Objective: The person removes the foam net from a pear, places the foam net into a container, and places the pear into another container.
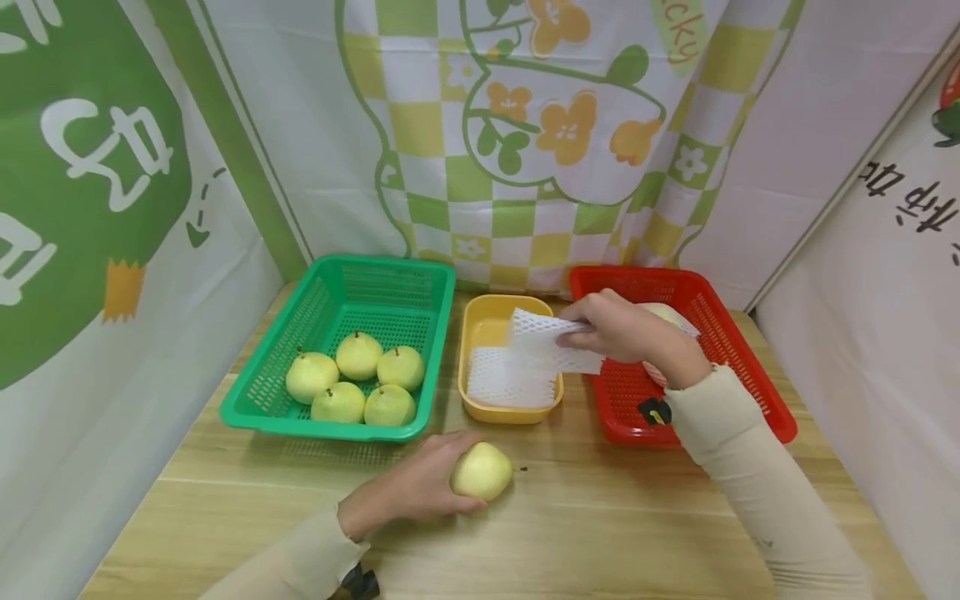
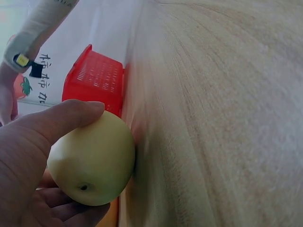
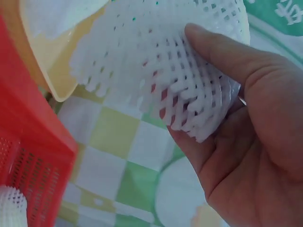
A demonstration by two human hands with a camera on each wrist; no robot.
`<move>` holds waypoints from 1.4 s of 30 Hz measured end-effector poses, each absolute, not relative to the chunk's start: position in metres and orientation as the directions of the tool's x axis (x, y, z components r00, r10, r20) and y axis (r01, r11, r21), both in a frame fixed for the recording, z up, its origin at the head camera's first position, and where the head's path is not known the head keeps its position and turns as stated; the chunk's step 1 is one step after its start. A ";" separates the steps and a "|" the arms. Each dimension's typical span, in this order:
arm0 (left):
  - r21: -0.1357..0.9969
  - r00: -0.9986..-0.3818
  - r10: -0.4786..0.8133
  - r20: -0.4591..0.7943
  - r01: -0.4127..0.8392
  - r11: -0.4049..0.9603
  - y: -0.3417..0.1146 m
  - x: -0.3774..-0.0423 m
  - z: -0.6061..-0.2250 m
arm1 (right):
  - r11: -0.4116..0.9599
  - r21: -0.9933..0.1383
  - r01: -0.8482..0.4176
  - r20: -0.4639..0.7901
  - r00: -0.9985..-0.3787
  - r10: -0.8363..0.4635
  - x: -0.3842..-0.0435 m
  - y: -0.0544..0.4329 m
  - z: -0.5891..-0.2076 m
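On the wooden table, my left hand grips a pale yellow pear from its left side, the stem pointing right. In the left wrist view the thumb lies over the pear and the fingers curl beneath it. My right hand pinches a white foam net sleeve above the yellow bin. Up close, the sleeve shows its open mesh between thumb and fingers. More white foam netting lies inside the bin.
At the left, a green basket holds several pears. A red basket stands at the right, partly hidden by the right forearm, with netted fruit inside. Printed curtains hang behind and beside the table.
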State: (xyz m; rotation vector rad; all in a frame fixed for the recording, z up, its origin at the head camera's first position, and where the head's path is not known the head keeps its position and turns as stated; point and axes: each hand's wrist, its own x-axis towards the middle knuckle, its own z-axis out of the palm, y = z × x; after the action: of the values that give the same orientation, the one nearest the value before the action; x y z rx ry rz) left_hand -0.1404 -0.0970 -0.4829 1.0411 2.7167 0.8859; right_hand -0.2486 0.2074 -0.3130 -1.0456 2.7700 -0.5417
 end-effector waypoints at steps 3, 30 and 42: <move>0.566 -0.764 0.637 0.103 0.571 0.594 -0.098 -0.140 -0.484 | 0.695 -0.345 -0.631 0.027 -0.747 -0.665 -0.272 0.197 -0.319; 0.543 -0.750 0.655 0.089 0.588 0.599 -0.096 -0.138 -0.482 | 0.872 -0.291 -0.394 -0.288 -0.832 -0.473 -0.360 0.142 -0.408; 0.560 -0.757 0.650 0.061 0.565 0.606 -0.096 -0.139 -0.479 | 0.885 -0.193 -0.423 -0.080 -0.892 -0.444 -0.368 0.140 -0.405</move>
State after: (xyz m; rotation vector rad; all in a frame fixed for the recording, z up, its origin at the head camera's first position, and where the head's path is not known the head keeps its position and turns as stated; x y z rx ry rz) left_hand -0.1386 -0.0960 -0.4787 1.0212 2.6797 0.8551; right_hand -0.3679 0.1398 -0.4046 -0.6768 2.9316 -0.2584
